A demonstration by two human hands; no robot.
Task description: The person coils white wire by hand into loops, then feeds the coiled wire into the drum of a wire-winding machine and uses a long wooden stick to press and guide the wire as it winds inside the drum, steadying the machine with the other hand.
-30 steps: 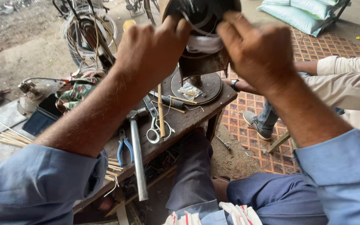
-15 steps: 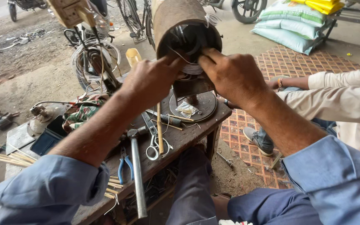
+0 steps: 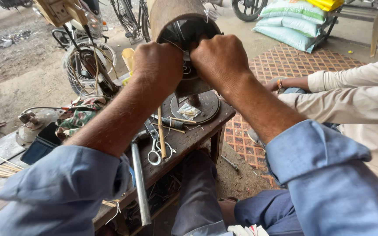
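The drum (image 3: pixel 178 17), at twelve o'clock on its stand (above the bench (image 3: pixel 189 140)), is steadied at its open mouth by left hand (image 3: pixel 158 65) and right hand (image 3: pixel 219 59), fists side by side, fingers hidden inside.

Hands close into fists at the cylinder's mouth

Since the earlier pictures, the left hand (image 3: pixel 160 65) and right hand (image 3: pixel 219 59) go from spread fingers picking at the rim to clenched fists pressed side by side at the open end of the brown metal cylinder (image 3: pixel 178 17). The view tilts up too, so the cylinder's mouth now sits fuller in sight, with more of the ground behind.
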